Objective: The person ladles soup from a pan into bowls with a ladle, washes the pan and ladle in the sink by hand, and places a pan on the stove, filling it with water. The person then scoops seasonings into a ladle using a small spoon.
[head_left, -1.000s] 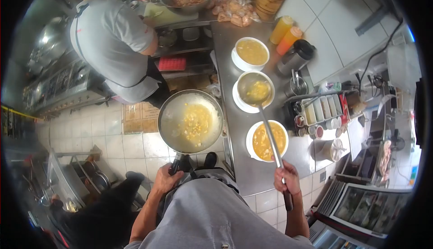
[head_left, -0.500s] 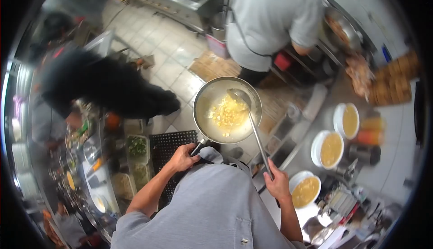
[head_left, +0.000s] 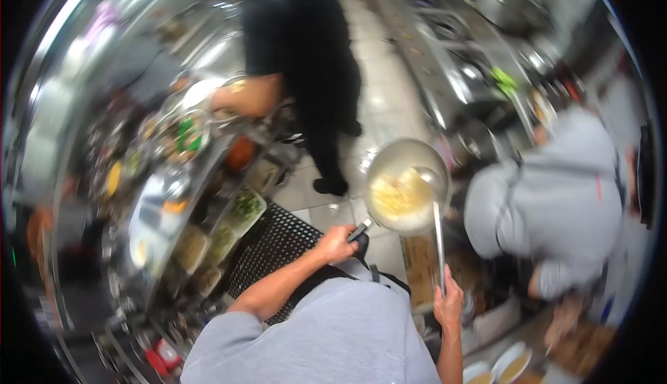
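Note:
My left hand (head_left: 338, 243) is closed round the handle of a frying pan (head_left: 445, 175), which is held up in front of my body. Chopped yellow food (head_left: 397, 195) lies in the pan, blurred by motion; its kind I cannot make out. The long-handled ladle (head_left: 439, 245) is gripped in my right hand (head_left: 449, 293), and its bowl rests inside the pan at the right, among the food.
A person in dark clothes (head_left: 306, 57) stands ahead at the left counter; another in grey (head_left: 549, 196) bends at the right. A stove (head_left: 445, 43) runs along the far right. Containers of chopped greens (head_left: 249, 207) stand left, bowls of yellowish soup (head_left: 513, 366) at lower right.
My view has swung left, so the soup bowls have slid to the lower right edge. Pan and ladle are still in my hands. The person in dark clothes now appears nearer the middle.

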### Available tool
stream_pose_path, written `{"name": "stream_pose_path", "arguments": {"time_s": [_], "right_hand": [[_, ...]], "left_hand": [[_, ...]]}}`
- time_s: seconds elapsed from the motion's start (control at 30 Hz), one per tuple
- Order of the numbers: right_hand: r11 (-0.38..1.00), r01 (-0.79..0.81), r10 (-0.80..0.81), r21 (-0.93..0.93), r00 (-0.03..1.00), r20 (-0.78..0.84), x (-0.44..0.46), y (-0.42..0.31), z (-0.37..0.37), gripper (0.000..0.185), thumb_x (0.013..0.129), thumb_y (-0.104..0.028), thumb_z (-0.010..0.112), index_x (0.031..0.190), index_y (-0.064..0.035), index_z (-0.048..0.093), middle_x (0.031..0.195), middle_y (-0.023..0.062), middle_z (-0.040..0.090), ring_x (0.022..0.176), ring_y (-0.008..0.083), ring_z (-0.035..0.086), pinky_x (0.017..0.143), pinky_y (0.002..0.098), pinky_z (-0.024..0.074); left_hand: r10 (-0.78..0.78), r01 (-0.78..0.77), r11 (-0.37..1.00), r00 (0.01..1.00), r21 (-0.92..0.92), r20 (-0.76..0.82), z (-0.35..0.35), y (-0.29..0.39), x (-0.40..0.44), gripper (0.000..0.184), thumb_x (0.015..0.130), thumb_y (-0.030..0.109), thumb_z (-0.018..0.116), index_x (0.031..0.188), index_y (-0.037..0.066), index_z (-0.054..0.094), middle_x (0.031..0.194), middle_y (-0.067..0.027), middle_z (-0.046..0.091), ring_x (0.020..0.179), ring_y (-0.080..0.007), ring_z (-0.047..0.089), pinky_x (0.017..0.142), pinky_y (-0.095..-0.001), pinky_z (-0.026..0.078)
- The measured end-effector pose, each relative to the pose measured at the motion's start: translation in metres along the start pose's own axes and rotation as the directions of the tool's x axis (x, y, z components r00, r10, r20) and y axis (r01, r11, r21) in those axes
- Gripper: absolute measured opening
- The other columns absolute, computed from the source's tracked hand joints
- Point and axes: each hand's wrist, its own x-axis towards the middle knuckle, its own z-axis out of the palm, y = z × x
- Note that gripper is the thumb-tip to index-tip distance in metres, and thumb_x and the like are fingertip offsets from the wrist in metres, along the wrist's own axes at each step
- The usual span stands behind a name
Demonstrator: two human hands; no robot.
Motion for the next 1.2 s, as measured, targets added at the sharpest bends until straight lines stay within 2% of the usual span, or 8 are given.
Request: {"name": "stream_pose_path", "arguments": {"time_s": [0.1,0.63,0.77,0.83,0.9,1.0,1.03,1.2], "right_hand": [[0.998,0.036,-0.031,-0.059,0.996,0.086,0.045,0.003,0.001,0.066,0.082,0.009,0.064,0.147,0.0074,0.051,0.114,0.0336,0.067,0.105,0.0506,0.066,0.09,0.0489,0.0535],[0.987,0.159,-0.114,-0.019,0.782,0.613,0.289,0.017,0.027,0.058,0.085,0.001,0.062,0.142,-0.0012,0.057,0.1,0.0333,0.069,0.1,0.0513,0.068,0.086,0.0526,0.0553],[0.935,0.34,-0.151,-0.1,0.637,0.756,0.338,-0.015,0.056,0.059,0.085,0.0,0.062,0.143,-0.0017,0.057,0.096,0.0337,0.069,0.097,0.0517,0.068,0.085,0.0551,0.0541],[0.869,0.492,-0.243,-0.058,0.527,0.815,0.358,-0.035,0.069,0.059,0.085,0.001,0.061,0.144,-0.0022,0.057,0.095,0.0336,0.069,0.095,0.0521,0.068,0.085,0.0564,0.0534],[0.861,0.505,-0.185,-0.058,0.418,0.889,0.382,-0.062,0.078,0.056,0.085,-0.003,0.064,0.141,-0.0047,0.061,0.112,0.0325,0.069,0.111,0.0487,0.066,0.095,0.0506,0.0546],[0.715,0.612,-0.541,0.337,0.181,0.821,0.406,-0.089,0.11,0.058,0.084,-0.004,0.067,0.142,-0.0014,0.06,0.115,0.0312,0.069,0.109,0.0468,0.068,0.094,0.0497,0.0552],[0.7,0.632,-0.525,0.333,0.139,0.84,0.406,-0.115,0.126,0.058,0.085,-0.003,0.065,0.143,0.0001,0.059,0.111,0.0316,0.07,0.104,0.048,0.068,0.09,0.0511,0.0542],[0.536,0.75,-0.589,0.388,0.003,0.808,0.37,-0.202,0.229,0.056,0.088,-0.005,0.065,0.143,0.0015,0.057,0.105,0.0326,0.069,0.098,0.0502,0.067,0.085,0.0503,0.054]], "left_hand": [[-0.029,0.027,0.999,0.999,-0.035,-0.046,-0.004,-0.011,0.005,0.025,0.085,0.018,0.069,0.1,-0.002,0.068,0.081,-0.0278,0.068,0.081,-0.0437,0.07,0.075,-0.0505,0.053],[-0.397,0.322,0.904,0.874,-0.281,-0.278,0.015,-0.021,0.019,0.04,0.081,0.019,0.072,0.112,-0.006,0.069,0.086,-0.0284,0.072,0.083,-0.0416,0.073,0.079,-0.0485,0.056],[-0.678,0.473,0.68,0.697,-0.561,-0.233,0.029,-0.009,0.003,0.032,0.082,0.019,0.071,0.104,-0.004,0.07,0.075,-0.0206,0.072,0.071,-0.033,0.073,0.073,-0.0458,0.056],[-0.674,0.417,0.718,0.618,-0.557,-0.406,0.054,-0.022,-0.014,0.029,0.083,0.021,0.071,0.101,-0.002,0.07,0.07,-0.0172,0.071,0.066,-0.0302,0.072,0.069,-0.0452,0.057],[-0.77,0.405,0.61,0.506,-0.681,-0.39,0.051,-0.008,-0.033,0.031,0.083,0.022,0.072,0.102,-0.002,0.07,0.07,-0.0174,0.071,0.066,-0.0301,0.072,0.069,-0.0452,0.057],[-0.796,0.395,0.605,0.31,-0.691,-0.52,0.071,-0.026,-0.061,0.03,0.083,0.02,0.071,0.104,-0.001,0.07,0.08,-0.0205,0.073,0.077,-0.0359,0.073,0.074,-0.0458,0.057],[-0.741,0.407,0.658,0.2,-0.633,-0.641,0.075,-0.02,-0.069,0.029,0.083,0.02,0.071,0.104,-0.001,0.069,0.085,-0.0213,0.073,0.08,-0.0381,0.073,0.075,-0.0462,0.056],[-0.883,0.381,0.428,-0.017,-0.819,-0.469,0.037,0.0,-0.116,0.024,0.083,0.017,0.072,0.1,0.002,0.068,0.088,-0.0245,0.071,0.084,-0.0445,0.07,0.076,-0.0509,0.054]]}}
